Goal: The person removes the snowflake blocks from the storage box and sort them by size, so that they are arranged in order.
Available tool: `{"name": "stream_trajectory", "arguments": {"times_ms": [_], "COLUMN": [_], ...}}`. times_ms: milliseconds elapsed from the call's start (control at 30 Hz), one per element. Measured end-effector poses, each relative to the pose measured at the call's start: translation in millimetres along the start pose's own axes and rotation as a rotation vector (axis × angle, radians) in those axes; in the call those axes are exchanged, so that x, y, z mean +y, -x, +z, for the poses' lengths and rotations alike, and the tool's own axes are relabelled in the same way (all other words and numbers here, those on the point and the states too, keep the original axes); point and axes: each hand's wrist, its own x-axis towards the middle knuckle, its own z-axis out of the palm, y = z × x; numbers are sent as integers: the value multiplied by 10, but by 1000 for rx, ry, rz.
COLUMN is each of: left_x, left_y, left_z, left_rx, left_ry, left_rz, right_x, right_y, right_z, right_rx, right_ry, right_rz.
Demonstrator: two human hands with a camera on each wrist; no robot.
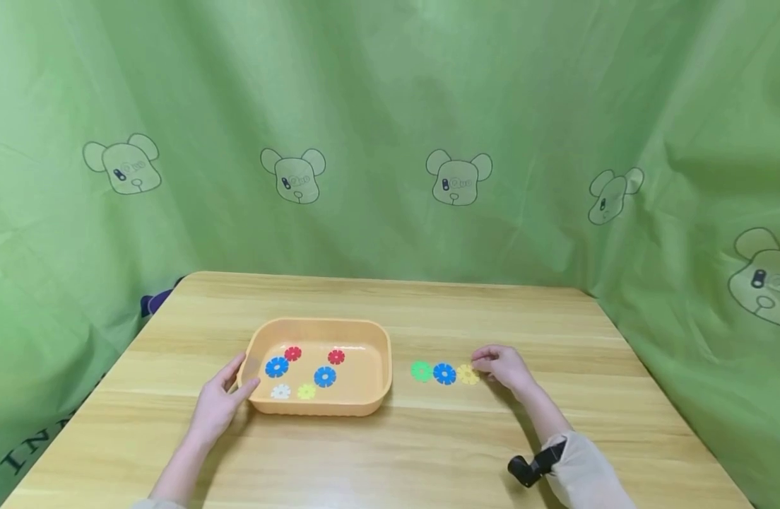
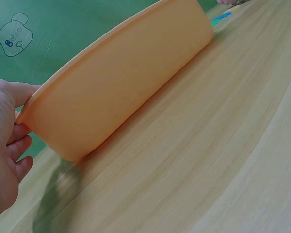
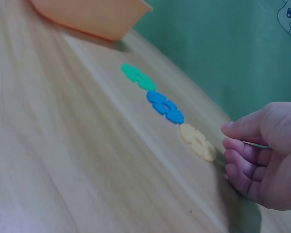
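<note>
My left hand [image 1: 215,404] grips the left end of an orange plastic basin [image 1: 391,367], thumb over the rim and fingers along the outer wall. Inside the basin lie flower-shaped plastic discs: two red, two blue [image 1: 325,377], one white [image 1: 280,392] and one pale yellow [image 1: 306,392]. To the right of the basin, a green disc [image 1: 421,371], a blue disc [image 1: 444,374] and a yellow disc [image 1: 468,375] lie flat in a row. Beside the yellow one, my right hand [image 3: 266,155] has its fingers loosely bent with nothing between them.
A light wooden table [image 1: 339,466] carries everything. Green cloth [image 1: 377,85] printed with bear heads hangs behind it and along both sides. A black camera mount [image 1: 535,463] is strapped to the right wrist, close over the tabletop.
</note>
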Motion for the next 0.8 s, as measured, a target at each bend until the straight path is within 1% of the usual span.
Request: {"name": "stream_trajectory", "arguments": {"times_ms": [100, 200, 400, 600, 800], "left_x": [0, 5, 12, 5, 4], "left_y": [15, 25, 29, 23, 10], "left_z": [0, -1, 0, 4, 8], "left_rx": [0, 1, 2, 9, 13], "left_ry": [-3, -5, 4, 5, 7], "left_rz": [-5, -5, 3, 12, 17], "right_x": [-45, -140, -434, -748, -1033], "right_y": [3, 5, 36, 58, 36], "right_z": [-9, -13, 11, 141, 336], "right_rx": [-21, -31, -58, -133, -175], "right_ry": [-33, -45, -32, -102, -102], "right_rz": [-4, -22, -82, -123, -183]}}
